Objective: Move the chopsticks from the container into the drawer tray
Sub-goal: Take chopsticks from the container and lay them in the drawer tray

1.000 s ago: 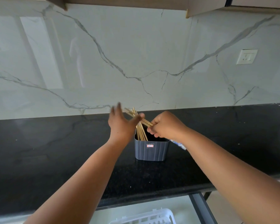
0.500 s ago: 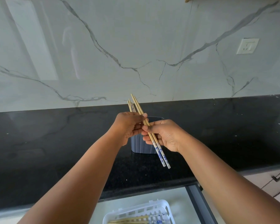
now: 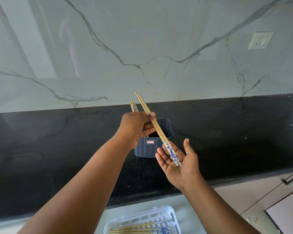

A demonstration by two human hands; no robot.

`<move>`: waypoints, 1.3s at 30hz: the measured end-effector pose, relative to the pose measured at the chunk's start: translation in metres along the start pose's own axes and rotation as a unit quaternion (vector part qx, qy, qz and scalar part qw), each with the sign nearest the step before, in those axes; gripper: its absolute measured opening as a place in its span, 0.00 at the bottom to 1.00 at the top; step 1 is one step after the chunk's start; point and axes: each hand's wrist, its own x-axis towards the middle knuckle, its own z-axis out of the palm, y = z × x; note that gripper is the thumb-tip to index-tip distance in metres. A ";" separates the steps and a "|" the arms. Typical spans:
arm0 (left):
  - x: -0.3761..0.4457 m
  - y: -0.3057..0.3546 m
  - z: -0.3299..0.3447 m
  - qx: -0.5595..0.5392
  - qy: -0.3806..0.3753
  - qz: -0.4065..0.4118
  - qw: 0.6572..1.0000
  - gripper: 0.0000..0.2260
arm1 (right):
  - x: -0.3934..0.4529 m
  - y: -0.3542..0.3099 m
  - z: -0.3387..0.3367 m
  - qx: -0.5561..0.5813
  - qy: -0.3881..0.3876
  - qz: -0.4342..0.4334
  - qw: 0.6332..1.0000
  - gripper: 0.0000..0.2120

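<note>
Head view: left hand above counter, closed around chopstick pair, thumb on top; second bundle pokes up behind same fist. Pair slants down-right, blue-patterned ends resting on right hand, palm up, fingers spread wide, gripping nothing. Grey container on counter directly beneath hands, toward back edge. White drawer tray below counter front edge, more chopsticks lying inside.
</note>
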 end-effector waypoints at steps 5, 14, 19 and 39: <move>0.000 -0.006 0.005 0.027 -0.016 -0.002 1.000 0.04 | 0.007 0.001 -0.001 0.047 -0.025 -0.004 0.999 0.31; 0.001 -0.006 -0.006 0.032 0.011 0.015 0.999 0.04 | 0.001 -0.007 0.009 -0.415 0.010 -0.053 0.908 0.16; -0.004 -0.012 -0.013 0.021 0.012 0.012 1.000 0.05 | -0.007 -0.030 0.024 -0.597 -0.068 -0.208 0.772 0.09; 0.005 -0.129 -0.158 0.724 -0.008 0.143 0.675 0.29 | -0.006 0.031 -0.038 -0.843 -0.171 -0.095 0.501 0.04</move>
